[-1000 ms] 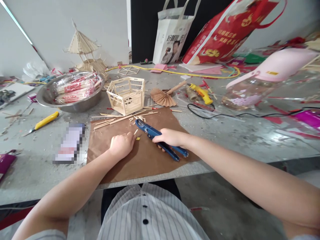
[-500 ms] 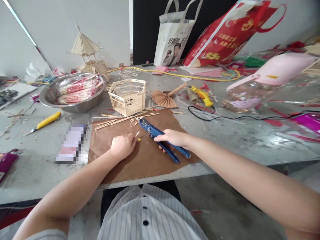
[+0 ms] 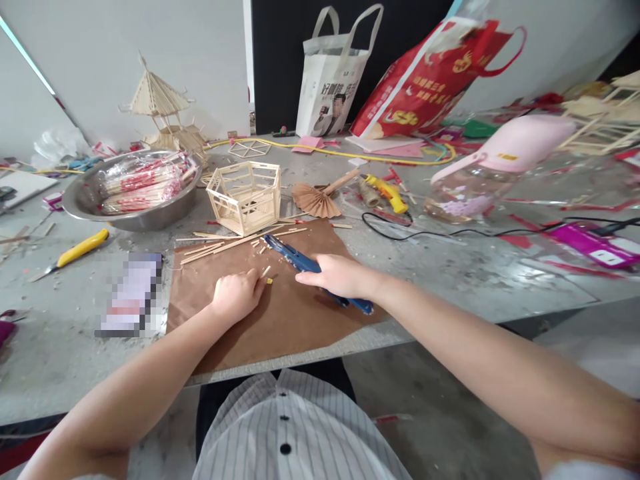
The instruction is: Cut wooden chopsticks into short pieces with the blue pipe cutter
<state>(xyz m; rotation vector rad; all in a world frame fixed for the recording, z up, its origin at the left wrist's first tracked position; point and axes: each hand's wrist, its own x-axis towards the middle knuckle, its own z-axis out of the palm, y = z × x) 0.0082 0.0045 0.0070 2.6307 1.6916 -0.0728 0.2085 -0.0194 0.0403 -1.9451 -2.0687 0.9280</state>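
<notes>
Head view, from where I stand: brown sheet [image 3: 280, 337] spread at the near edge of the grey table [image 3: 460, 267]; I place everything by it.

Blue cutter [image 3: 287, 252] over the upper middle of the sheet. Slim, scuffed body, pale flecks along it; its nose points up and leftward, handle ends down and to the right. Seen nearly edge-on, so I cannot tell whether the blades meet. Right hand [image 3: 340, 275] wrapped round the handles, fingers bent beneath, thumb laid along the top.

Left hand [image 3: 236, 297] over the sheet's left half, fingers curled in. A short pale stick [image 3: 266, 271] pokes up from thumb and forefinger, pinched there, clear of the cutter's nose. Small yellow scrap [image 3: 269, 281] beside those fingertips, on the sheet.

Long thin sticks [image 3: 220, 249] lie across the sheet's top left; cut bits [image 3: 263, 250] scattered near the cutter's nose. Beyond the top edge: six-sided stick frame [image 3: 263, 215], open-walled, upright. Left of the sheet: phone [image 3: 131, 293], its screen blurred, and yellow-handled knife [image 3: 83, 248].

Against half a second ago: handles stood well apart, with a clear gap; now drawn close, the right hand covering more of them and the tool looking slimmer. Left-hand pinch unchanged. Whole view has swung a little rightward, sheet included, so everything sits further left.
</notes>
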